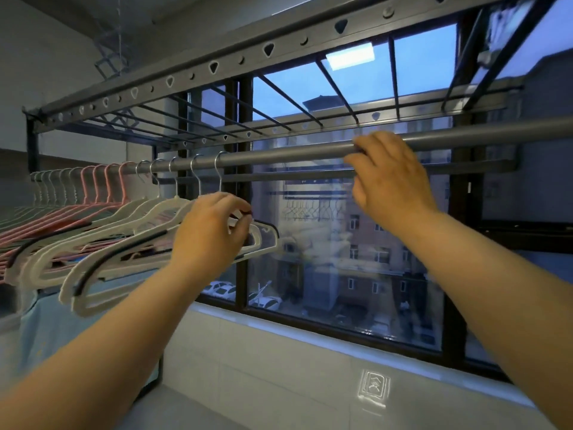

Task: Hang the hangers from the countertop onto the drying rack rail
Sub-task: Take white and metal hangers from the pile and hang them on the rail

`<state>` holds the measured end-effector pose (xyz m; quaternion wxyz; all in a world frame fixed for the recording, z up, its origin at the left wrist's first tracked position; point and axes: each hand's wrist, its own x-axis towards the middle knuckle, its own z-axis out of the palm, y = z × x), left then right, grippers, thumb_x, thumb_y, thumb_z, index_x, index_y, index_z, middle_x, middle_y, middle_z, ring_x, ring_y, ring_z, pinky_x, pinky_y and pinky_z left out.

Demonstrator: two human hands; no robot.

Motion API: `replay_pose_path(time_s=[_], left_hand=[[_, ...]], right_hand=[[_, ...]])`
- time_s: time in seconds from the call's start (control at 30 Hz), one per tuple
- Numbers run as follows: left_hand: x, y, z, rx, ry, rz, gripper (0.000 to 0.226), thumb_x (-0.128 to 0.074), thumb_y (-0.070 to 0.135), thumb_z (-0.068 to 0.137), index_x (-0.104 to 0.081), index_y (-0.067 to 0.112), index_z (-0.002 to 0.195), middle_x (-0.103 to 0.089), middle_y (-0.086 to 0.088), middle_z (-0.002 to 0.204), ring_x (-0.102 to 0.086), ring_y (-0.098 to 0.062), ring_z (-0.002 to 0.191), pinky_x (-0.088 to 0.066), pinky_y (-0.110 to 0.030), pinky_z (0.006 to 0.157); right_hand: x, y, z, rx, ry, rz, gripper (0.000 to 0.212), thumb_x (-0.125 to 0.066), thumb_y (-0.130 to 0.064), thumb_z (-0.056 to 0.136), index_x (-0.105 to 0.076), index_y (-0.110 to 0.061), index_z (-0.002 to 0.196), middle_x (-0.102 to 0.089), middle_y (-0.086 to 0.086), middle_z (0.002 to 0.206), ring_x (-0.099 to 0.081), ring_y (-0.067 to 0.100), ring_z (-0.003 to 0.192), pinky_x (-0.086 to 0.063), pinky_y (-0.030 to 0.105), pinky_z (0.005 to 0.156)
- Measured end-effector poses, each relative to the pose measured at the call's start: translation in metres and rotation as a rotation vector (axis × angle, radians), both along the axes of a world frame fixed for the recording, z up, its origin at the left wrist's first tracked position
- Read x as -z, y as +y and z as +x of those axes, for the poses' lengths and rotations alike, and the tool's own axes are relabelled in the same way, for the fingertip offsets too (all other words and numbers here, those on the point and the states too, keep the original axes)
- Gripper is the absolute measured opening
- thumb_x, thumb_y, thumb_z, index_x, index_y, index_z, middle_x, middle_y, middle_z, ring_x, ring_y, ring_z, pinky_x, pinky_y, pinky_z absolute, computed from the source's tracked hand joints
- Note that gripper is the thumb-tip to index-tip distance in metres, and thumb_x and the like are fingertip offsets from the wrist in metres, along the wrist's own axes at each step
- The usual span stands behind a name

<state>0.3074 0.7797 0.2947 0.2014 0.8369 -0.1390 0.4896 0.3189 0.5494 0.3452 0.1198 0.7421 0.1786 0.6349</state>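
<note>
You are squaring up the white hangers (145,209) on the rail (294,152), left grip (214,234) pinching the nearest one's shoulder, right grip (390,175) curled over the bar farther right; next, let go and fetch any left on the counter (217,408).

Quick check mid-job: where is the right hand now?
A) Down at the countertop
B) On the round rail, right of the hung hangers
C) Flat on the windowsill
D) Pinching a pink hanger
B: the right hand has its fingers curled over the rail, to the right of the last hook, while the left hand grips the nearest white hanger.
</note>
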Motion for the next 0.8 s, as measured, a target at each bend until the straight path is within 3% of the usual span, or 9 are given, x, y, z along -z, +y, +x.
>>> replay_pose_path(time_s=[0.17,0.23,0.33,0.47,0.53,0.57,0.63,0.73,0.8], left_hand=[[0.045,-0.059,-0.017,0.324,0.124,-0.017,0.019,-0.053,0.027,0.089,-0.069,0.017,0.092,-0.067,0.000,0.083,-0.060,-0.019,0.077,-0.050,-0.034,0.073],[0.068,-0.090,-0.019,0.453,0.177,0.045,0.022,-0.045,0.040,0.079,-0.065,0.031,0.077,-0.064,0.004,0.072,-0.057,-0.011,0.067,-0.045,-0.027,0.061],[0.094,-0.150,-0.027,0.588,0.241,0.078,0.042,-0.026,0.060,0.064,-0.038,0.047,0.102,-0.040,0.034,0.110,-0.048,-0.002,0.095,-0.036,-0.007,0.063],[0.115,-0.243,-0.056,0.789,0.382,0.073,0.045,-0.024,0.062,0.060,-0.035,0.052,0.103,-0.045,0.058,0.076,-0.051,0.018,0.081,-0.034,-0.005,0.060],[0.127,-0.295,-0.080,0.861,0.486,0.074,0.027,-0.039,0.059,0.067,-0.051,0.051,0.090,-0.052,0.050,0.064,-0.059,0.004,0.074,-0.039,-0.015,0.064],[0.136,-0.322,-0.089,0.896,0.522,0.075,0.009,-0.051,0.050,0.076,-0.059,0.052,0.073,-0.058,0.038,0.058,-0.061,-0.003,0.071,-0.041,-0.019,0.066],[0.155,-0.377,-0.112,0.979,0.543,0.106,0.041,-0.060,0.026,0.086,-0.058,0.056,0.058,-0.059,0.029,0.054,-0.062,-0.009,0.075,-0.041,-0.021,0.069],[0.184,-0.458,-0.161,1.098,0.644,0.205,0.041,-0.055,0.022,0.089,-0.049,0.049,0.059,-0.061,0.021,0.058,-0.057,-0.003,0.070,-0.039,-0.011,0.066],[0.205,-0.507,-0.200,1.210,0.740,0.262,0.037,-0.053,0.027,0.090,-0.054,0.044,0.057,-0.063,0.013,0.063,-0.058,-0.004,0.066,-0.040,-0.010,0.065]], right_hand=[[0.032,-0.059,-0.010,0.069,-0.012,-0.068,0.035,-0.040,-0.014,0.070,-0.069,0.000,0.085,-0.069,0.018,0.093,-0.043,0.027,0.100,-0.036,0.045,0.101],[0.052,-0.093,-0.024,0.133,0.068,-0.050,0.036,-0.039,-0.014,0.069,-0.070,-0.001,0.082,-0.070,0.016,0.089,-0.052,0.029,0.098,-0.029,0.041,0.101],[0.083,-0.154,-0.061,0.239,0.195,0.041,0.035,-0.038,-0.015,0.069,-0.070,-0.005,0.080,-0.070,0.012,0.086,-0.067,0.031,0.085,-0.029,0.037,0.099],[0.132,-0.245,-0.134,0.449,0.352,0.164,0.027,-0.045,-0.017,0.067,-0.071,-0.010,0.072,-0.070,0.006,0.076,-0.069,0.025,0.075,-0.050,0.036,0.089],[0.158,-0.297,-0.180,0.559,0.415,0.238,0.029,-0.042,-0.016,0.067,-0.070,-0.009,0.071,-0.069,0.005,0.071,-0.068,0.025,0.071,-0.043,0.035,0.093],[0.171,-0.325,-0.206,0.615,0.427,0.268,0.029,-0.042,-0.015,0.067,-0.071,-0.009,0.070,-0.069,0.004,0.070,-0.068,0.024,0.070,-0.040,0.035,0.094],[0.196,-0.374,-0.262,0.757,0.434,0.322,0.020,-0.054,-0.013,0.060,-0.072,-0.011,0.069,-0.069,0.002,0.068,-0.069,0.021,0.068,-0.048,0.036,0.089],[0.230,-0.434,-0.352,0.938,0.507,0.504,0.021,-0.061,-0.012,0.047,-0.072,-0.014,0.065,-0.068,-0.001,0.066,-0.065,0.019,0.070,-0.055,0.026,0.071],[0.252,-0.466,-0.407,1.058,0.500,0.598,0.019,-0.058,-0.010,0.049,-0.071,-0.013,0.063,-0.068,-0.001,0.063,-0.065,0.019,0.067,-0.055,0.024,0.065]])
